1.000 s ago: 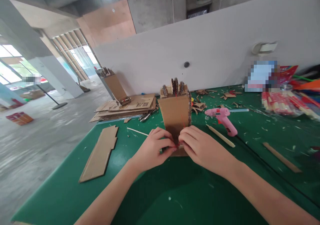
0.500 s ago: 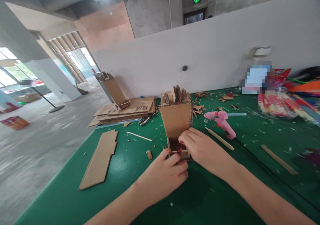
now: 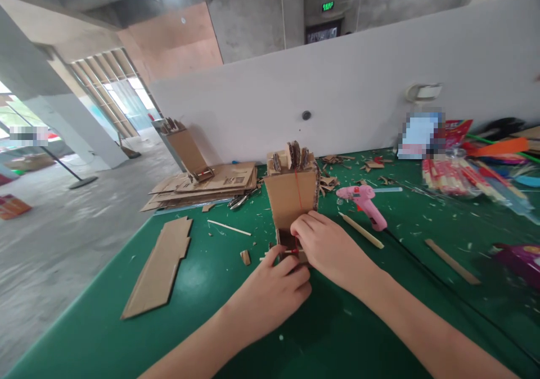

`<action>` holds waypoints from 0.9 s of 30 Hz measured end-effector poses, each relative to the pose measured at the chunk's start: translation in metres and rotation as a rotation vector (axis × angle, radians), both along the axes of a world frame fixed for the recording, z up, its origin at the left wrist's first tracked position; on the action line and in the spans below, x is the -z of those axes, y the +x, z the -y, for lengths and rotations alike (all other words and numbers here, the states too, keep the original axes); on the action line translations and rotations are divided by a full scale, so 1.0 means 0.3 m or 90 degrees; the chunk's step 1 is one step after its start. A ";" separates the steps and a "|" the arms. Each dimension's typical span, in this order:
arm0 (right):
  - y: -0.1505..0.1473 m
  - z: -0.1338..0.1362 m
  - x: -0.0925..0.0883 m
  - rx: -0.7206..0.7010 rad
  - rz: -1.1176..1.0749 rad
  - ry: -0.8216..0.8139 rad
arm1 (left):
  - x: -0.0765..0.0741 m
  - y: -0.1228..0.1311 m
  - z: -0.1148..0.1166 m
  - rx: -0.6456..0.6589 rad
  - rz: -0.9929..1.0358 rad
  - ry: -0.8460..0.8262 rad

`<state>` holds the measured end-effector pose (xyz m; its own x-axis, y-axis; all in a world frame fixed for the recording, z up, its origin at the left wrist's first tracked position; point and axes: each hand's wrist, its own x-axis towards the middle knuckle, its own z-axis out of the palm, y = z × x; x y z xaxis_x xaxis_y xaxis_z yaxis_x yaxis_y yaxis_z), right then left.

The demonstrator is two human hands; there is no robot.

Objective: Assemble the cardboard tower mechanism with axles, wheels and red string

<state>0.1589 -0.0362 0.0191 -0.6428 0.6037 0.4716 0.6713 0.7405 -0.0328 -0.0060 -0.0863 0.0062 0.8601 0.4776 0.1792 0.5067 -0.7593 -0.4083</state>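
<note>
A cardboard model (image 3: 287,199) stands upright on the table, with a tall back panel, corrugated discs on top and a small box at its base. Down its front runs a red string (image 3: 299,190) to a thin wooden stick (image 3: 289,251) across the base, where some red is wound. My left hand (image 3: 272,292) is closed at the front of the base, its fingers around the stick; their tips are partly hidden. My right hand (image 3: 333,247) pinches the red string just above the stick, thumb and index together.
Right of the model lies a pink glue gun (image 3: 366,199) with a black cord, beside a pointed wooden stick (image 3: 361,231). A cut cardboard piece (image 3: 158,269) lies left; stacked cardboard sheets (image 3: 228,179) sit behind. Packaged sticks (image 3: 449,179) and a propped screen (image 3: 419,135) stand back right.
The whole view has shifted a little, so things appear slightly further left. Both hands stay at the model's base, and the right hand still pinches the string with only slight finger movement.
</note>
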 end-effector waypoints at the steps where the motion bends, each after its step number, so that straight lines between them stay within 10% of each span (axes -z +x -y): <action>1: 0.002 0.001 0.002 -0.008 -0.009 -0.006 | 0.007 -0.001 0.006 -0.008 0.008 0.011; 13: 0.049 0.034 -0.026 -0.118 -0.117 -0.116 | 0.058 0.004 0.063 -0.081 0.072 0.059; 27: 0.075 -0.069 0.059 -0.075 0.050 0.061 | 0.054 0.026 -0.139 -0.015 -0.011 0.066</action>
